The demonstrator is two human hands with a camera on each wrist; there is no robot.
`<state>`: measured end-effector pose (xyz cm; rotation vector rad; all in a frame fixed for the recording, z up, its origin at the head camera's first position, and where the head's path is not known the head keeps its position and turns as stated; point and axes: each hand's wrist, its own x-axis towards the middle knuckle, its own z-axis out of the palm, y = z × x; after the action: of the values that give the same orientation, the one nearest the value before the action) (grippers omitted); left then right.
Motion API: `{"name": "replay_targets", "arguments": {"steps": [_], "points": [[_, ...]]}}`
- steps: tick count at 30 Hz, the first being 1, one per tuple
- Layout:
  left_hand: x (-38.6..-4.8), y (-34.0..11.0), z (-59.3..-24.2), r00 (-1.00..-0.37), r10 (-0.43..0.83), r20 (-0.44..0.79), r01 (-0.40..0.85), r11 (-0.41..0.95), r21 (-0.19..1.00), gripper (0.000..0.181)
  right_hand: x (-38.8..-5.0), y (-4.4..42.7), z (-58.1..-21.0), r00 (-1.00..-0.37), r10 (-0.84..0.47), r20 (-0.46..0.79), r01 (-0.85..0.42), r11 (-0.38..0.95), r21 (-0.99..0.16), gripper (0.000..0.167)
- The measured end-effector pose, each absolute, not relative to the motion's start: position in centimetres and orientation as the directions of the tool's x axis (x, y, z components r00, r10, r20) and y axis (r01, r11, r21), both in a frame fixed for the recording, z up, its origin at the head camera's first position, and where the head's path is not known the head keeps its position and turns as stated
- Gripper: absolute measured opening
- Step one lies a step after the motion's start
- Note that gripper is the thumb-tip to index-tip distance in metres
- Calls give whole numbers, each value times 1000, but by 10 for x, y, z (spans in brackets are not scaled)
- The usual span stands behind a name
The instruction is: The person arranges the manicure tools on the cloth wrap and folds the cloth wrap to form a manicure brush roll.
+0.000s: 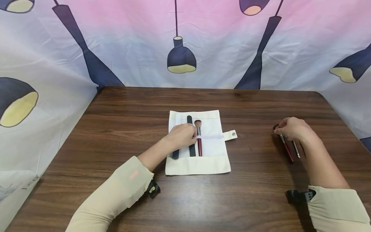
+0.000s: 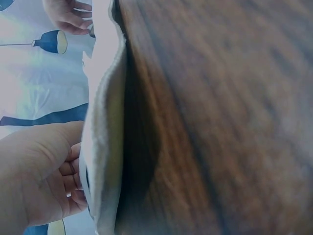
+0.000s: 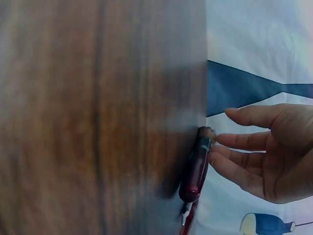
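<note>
Lying flat, cream cloth case; red-handled brush, brown bristles

My left hand and right hand are bare. My loose, pale cream cloth left sleeve gathers into soft creases behind a broad, smooth cream cuff with a small pinkish patch. My pale cream cloth right sleeve has a matching broad band at its end. At the left cuff's edge I wear a chunky black wrist device; at the right, a blocky black wrist device on a black strap with small pale marks.
</note>
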<state>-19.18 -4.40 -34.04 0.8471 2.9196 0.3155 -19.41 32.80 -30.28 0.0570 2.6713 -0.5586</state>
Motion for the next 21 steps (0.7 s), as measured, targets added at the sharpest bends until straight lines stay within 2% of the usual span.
{"name": "replay_targets", "arguments": {"steps": [21], "points": [[-191, -44, -339, -839, 544, -25, 527, 823, 211, 17, -202, 335, -321, -915, -47, -402, 163, 866, -472, 44]]}}
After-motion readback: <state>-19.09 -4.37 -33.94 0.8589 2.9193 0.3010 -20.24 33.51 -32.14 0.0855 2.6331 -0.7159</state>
